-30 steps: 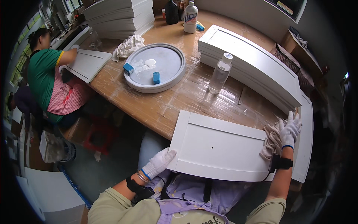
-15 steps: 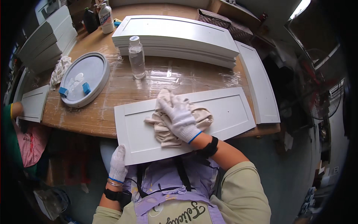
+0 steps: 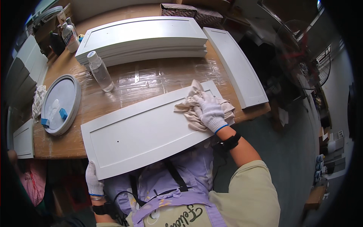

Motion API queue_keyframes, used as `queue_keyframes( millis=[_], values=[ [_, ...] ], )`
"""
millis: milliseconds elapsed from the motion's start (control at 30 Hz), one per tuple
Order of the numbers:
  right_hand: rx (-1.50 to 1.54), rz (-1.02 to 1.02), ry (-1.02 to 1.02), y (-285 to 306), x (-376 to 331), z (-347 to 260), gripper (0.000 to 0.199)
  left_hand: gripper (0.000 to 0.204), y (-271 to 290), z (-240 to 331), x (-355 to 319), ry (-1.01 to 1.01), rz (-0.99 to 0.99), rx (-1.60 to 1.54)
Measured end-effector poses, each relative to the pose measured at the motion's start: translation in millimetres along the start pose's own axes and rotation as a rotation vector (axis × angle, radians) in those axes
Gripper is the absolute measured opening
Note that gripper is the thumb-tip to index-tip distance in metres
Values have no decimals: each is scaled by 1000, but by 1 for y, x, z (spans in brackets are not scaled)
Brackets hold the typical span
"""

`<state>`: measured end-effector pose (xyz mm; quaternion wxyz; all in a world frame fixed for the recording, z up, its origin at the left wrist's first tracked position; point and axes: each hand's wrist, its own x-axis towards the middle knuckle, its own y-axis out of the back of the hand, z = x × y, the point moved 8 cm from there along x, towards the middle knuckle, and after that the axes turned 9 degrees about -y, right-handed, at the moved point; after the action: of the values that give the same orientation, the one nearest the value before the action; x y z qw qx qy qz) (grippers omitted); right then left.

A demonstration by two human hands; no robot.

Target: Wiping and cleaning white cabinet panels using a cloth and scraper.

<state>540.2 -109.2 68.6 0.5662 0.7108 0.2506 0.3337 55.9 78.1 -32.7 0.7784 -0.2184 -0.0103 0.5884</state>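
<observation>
Noted a white rectangular panel with recessed centre (image 3: 151,130) at the near edge of the brown film-covered tabletop (image 3: 59,146), overhanging it. Observed white-gloved left hand (image 3: 93,180) against the panel's near left corner, fingers partly hidden, cannot tell grip state; white-gloved right hand (image 3: 210,111) with grip unclenched, laid over a crumpled beige cloth (image 3: 192,118) atop the panel's right end. Logged beyond the panel a stack of white panels (image 3: 143,38) and a clear white-capped bottle (image 3: 101,74); left of it, a round grey rimmed tray (image 3: 70,89).
</observation>
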Motion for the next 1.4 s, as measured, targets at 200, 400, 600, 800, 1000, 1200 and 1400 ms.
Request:
queue_keyframes(
  millis=[200, 400, 600, 800, 1000, 1200, 1400],
  values=[
    [-414, -483, -739, 57, -35, 184, 41, 44, -2, -2, 14, 5, -38, 23],
    [389, 112, -32, 125, -34, 23, 40, 45, -1, 1, 14, 4, -27, 26],
    [175, -275, 630, 7, -78, -98, 51, 45, -8, 0, 14, 18, -25, 31],
    [-192, -31, -362, 24, -46, 126, 32, 44, -12, -1, 16, 2, -32, 8],
    [117, -104, -811, 99, -106, 229, 41, 46, 1, 2, 15, 19, 32, 16],
    [1720, 252, -582, 152, -80, 245, 50, 48, -22, 0, 9, 69, 21, -11],
    [1944, -333, -439, 72, 17, 132, 45, 49, -26, -27, 4, 125, 30, -105]
  ],
)
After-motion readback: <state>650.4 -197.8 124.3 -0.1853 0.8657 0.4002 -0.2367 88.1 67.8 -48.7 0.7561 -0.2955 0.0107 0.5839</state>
